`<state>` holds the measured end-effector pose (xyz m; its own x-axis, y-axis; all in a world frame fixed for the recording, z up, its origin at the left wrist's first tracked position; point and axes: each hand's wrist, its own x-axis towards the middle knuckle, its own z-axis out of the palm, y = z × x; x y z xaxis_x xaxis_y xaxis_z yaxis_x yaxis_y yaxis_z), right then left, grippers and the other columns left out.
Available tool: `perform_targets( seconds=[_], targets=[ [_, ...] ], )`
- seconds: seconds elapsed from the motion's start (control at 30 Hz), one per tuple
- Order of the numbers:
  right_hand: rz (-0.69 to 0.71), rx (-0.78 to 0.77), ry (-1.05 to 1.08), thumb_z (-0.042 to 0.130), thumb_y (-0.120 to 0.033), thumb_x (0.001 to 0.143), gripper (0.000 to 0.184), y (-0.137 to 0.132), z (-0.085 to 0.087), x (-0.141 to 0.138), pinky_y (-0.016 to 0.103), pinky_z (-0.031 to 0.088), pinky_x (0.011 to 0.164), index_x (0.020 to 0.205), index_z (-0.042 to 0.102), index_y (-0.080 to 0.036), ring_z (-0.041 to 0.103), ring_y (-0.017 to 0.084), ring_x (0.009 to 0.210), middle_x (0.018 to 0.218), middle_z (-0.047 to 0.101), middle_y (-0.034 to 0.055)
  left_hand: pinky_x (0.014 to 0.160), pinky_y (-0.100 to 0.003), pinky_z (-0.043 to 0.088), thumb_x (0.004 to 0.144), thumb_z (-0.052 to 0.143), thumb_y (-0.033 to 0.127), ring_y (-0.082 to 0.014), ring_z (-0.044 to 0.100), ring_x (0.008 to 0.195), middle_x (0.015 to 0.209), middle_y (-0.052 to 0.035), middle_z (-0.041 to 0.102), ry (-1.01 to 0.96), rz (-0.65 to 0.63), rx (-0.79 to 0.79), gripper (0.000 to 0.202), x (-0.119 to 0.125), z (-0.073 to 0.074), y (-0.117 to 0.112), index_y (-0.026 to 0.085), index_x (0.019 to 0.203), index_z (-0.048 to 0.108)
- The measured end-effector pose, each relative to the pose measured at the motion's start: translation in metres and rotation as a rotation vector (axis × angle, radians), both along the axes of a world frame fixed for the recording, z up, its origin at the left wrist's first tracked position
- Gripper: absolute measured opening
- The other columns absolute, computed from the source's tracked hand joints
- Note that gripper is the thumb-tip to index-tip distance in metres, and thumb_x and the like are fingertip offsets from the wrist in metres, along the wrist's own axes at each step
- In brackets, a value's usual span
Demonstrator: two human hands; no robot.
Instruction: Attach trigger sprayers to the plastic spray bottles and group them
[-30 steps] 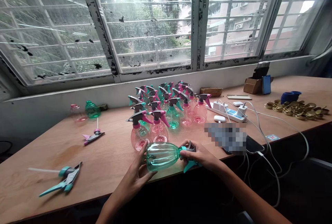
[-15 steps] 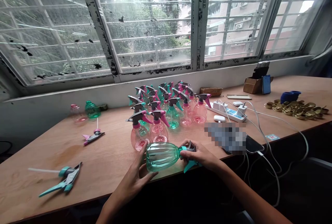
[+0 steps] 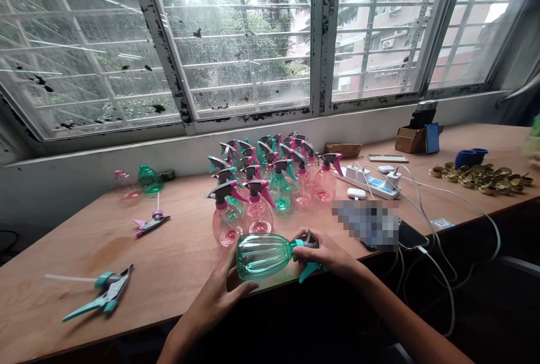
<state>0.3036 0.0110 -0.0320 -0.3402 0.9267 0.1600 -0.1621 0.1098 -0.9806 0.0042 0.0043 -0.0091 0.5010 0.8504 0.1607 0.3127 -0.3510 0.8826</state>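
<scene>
A clear green spray bottle (image 3: 262, 256) lies sideways in the air over the table's front edge, its base to the left. My left hand (image 3: 225, 282) wraps round the base end. My right hand (image 3: 320, 251) is closed about the neck, where a teal collar and grey-and-teal spray head (image 3: 311, 269) partly show; some of the head is hidden by the fingers. Just beyond stand two pink spray bottles (image 3: 259, 215), at the front of a cluster of several upright pink and green ones.
A teal trigger head (image 3: 110, 291) and a pink trigger head (image 3: 154, 222) lie at left. Behind them are headless pink (image 3: 126, 184) and green (image 3: 151, 179) bottles. At right are a power strip (image 3: 369, 184) with cables, a phone (image 3: 413, 234) and gold-coloured metal parts (image 3: 485, 177).
The green bottle and both hands stay almost in place, with only a slight shift of the bottle. At the far right edge, a blurred greenish shape has come into view.
</scene>
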Motion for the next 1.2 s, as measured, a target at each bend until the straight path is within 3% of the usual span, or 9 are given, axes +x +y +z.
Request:
perform_targets(
  seconds=[0.23, 0.4, 0.63, 0.9, 1.0, 1.2],
  targets=[
    [0.005, 0.005, 0.005, 0.083, -0.044, 0.079, 0.038, 0.0013, -0.0021, 0.0005, 0.027, 0.051, 0.061, 0.096, 0.064, -0.017, 0.067, 0.016, 0.064, 0.079, 0.074, 0.0028, 0.124, -0.049, 0.029, 0.095, 0.066, 0.038, -0.0329, 0.027, 0.152, 0.171, -0.0022, 0.014, 0.010, 0.031, 0.052, 0.088, -0.0006, -0.0075, 0.0004, 0.040, 0.161, 0.007],
    [0.008, 0.004, -0.006, 0.083, -0.043, 0.079, 0.037, 0.0000, 0.0009, 0.0001, 0.027, 0.052, 0.063, 0.096, 0.064, -0.017, 0.067, 0.016, 0.064, 0.079, 0.074, 0.0025, 0.126, -0.052, 0.019, 0.092, 0.069, 0.040, -0.0331, 0.021, 0.154, 0.170, -0.0056, 0.017, 0.047, 0.030, 0.067, 0.098, -0.0020, -0.0059, 0.0011, 0.035, 0.162, -0.001],
    [0.005, 0.014, -0.001, 0.083, -0.044, 0.080, 0.037, 0.0016, -0.0012, -0.0002, 0.027, 0.051, 0.062, 0.096, 0.064, -0.017, 0.067, 0.016, 0.064, 0.080, 0.075, 0.0031, 0.124, -0.050, 0.027, 0.092, 0.069, 0.039, -0.0347, 0.031, 0.151, 0.168, -0.0058, 0.024, 0.069, 0.016, 0.097, 0.087, -0.0011, -0.0045, 0.0036, 0.032, 0.161, 0.017],
    [0.003, 0.015, -0.008, 0.082, -0.047, 0.079, 0.038, 0.0007, 0.0006, -0.0005, 0.027, 0.050, 0.063, 0.095, 0.065, -0.017, 0.067, 0.017, 0.064, 0.080, 0.075, 0.0034, 0.124, -0.052, 0.023, 0.096, 0.062, 0.035, -0.0307, 0.022, 0.154, 0.168, -0.0049, 0.025, 0.041, 0.036, 0.091, 0.091, -0.0009, -0.0104, 0.0043, 0.037, 0.161, -0.001],
    [0.000, 0.014, -0.017, 0.082, -0.047, 0.079, 0.038, 0.0007, 0.0003, -0.0004, 0.027, 0.050, 0.062, 0.094, 0.065, -0.017, 0.067, 0.017, 0.064, 0.079, 0.075, 0.0033, 0.125, -0.053, 0.018, 0.092, 0.068, 0.035, -0.0318, 0.015, 0.156, 0.168, -0.0045, 0.024, 0.050, 0.036, 0.094, 0.097, -0.0008, -0.0093, 0.0036, 0.036, 0.162, 0.000],
    [-0.002, 0.010, -0.007, 0.082, -0.045, 0.080, 0.036, 0.0007, -0.0001, -0.0005, 0.027, 0.049, 0.063, 0.094, 0.065, -0.017, 0.067, 0.016, 0.063, 0.080, 0.076, 0.0030, 0.125, -0.048, 0.023, 0.093, 0.068, 0.037, -0.0315, 0.023, 0.154, 0.169, -0.0045, 0.022, 0.037, 0.003, 0.052, 0.091, 0.0001, -0.0047, 0.0028, 0.034, 0.162, 0.009]
  ],
)
